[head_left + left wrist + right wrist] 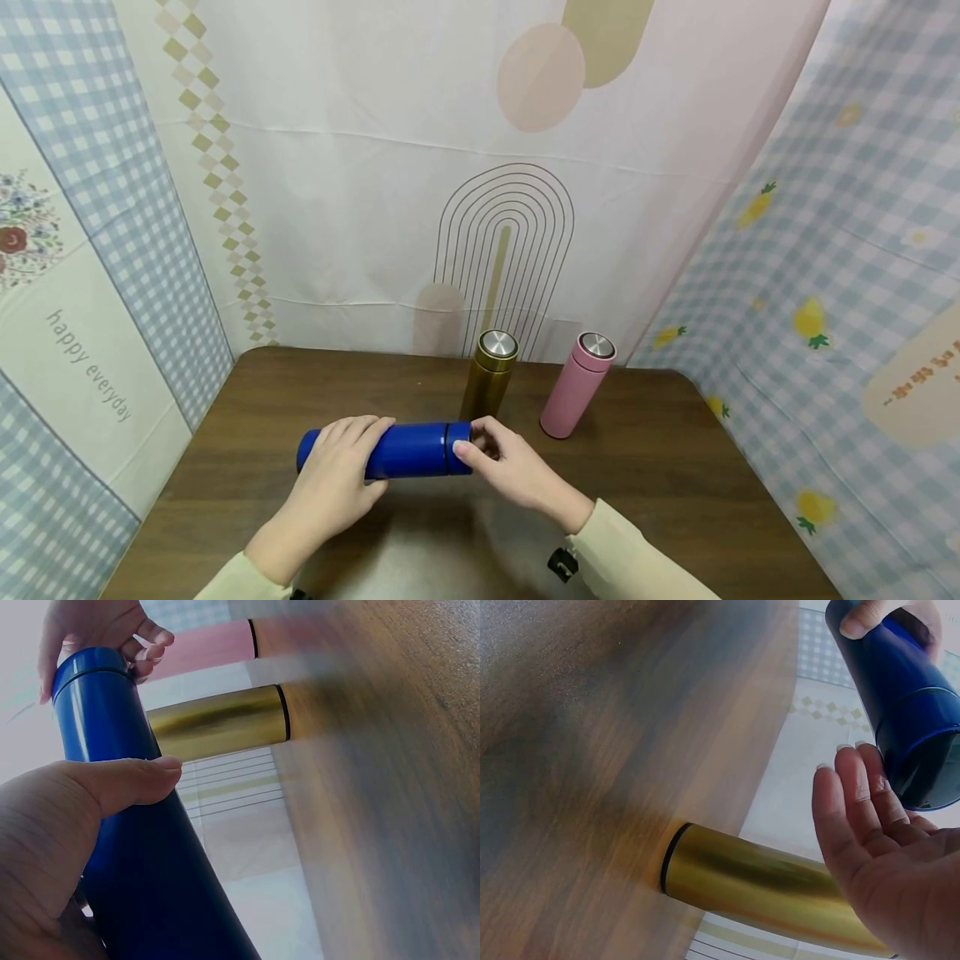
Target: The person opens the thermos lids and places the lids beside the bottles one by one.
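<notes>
A dark blue thermos flask (412, 450) is held nearly level above the table, its lid end (459, 432) pointing right. My left hand (326, 479) grips the body near the base, with the thumb along the near side. At the other end my right hand (521, 471) pinches the lid between thumb and forefinger; in the right wrist view its remaining fingers (847, 795) stretch out beside the lid. Just behind the blue flask stands a gold thermos flask (489, 387), upright and capped with a silver top. Its lower part is partly hidden in the head view.
A pink thermos flask (576, 392) with a silver top stands upright on the brown wooden table (660, 492), right of the gold one. Patterned cloth (337, 225) hangs behind the table and on both sides.
</notes>
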Motion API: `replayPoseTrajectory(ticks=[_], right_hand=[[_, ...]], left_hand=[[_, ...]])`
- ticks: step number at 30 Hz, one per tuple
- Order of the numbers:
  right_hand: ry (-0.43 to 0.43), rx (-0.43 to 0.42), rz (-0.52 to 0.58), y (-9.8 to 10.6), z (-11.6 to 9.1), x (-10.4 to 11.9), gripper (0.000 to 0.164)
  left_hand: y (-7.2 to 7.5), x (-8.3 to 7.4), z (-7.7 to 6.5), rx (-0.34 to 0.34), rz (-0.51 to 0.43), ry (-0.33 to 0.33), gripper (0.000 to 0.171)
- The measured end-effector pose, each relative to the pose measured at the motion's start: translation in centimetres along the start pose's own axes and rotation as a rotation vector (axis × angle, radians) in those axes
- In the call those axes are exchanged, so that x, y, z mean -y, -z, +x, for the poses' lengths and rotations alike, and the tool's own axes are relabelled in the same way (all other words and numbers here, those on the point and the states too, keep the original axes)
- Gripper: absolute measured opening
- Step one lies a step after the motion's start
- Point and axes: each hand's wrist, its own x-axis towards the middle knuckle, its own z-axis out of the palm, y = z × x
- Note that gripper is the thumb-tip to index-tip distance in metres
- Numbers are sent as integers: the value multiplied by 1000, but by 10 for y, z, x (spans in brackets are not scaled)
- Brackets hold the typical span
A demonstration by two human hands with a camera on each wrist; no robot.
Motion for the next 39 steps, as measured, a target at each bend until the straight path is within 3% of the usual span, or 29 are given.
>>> replayPoseTrajectory(ticks=[7,14,17,27,33,39], right_hand=[[21,0,66,0,-1,0,44],[180,10,124,-1,-1,-3,58],[205,2,122,-2,-1,-4,62],[84,-111,-13,0,-2,0,40],[48,-112,-66,-1,-4,0,42],[57,-106,-34,-2,-3,0,42]], left_hand=[[1,1,1,-3,-7,5,78],[1,1,1,5,-26,33,79],[1,0,-1,4,-29,44,79],[1,-3,-3,10,-25,37,78],[1,-4,-3,25,-24,36,79],[1,-4,-3,31,-29,36,78]])
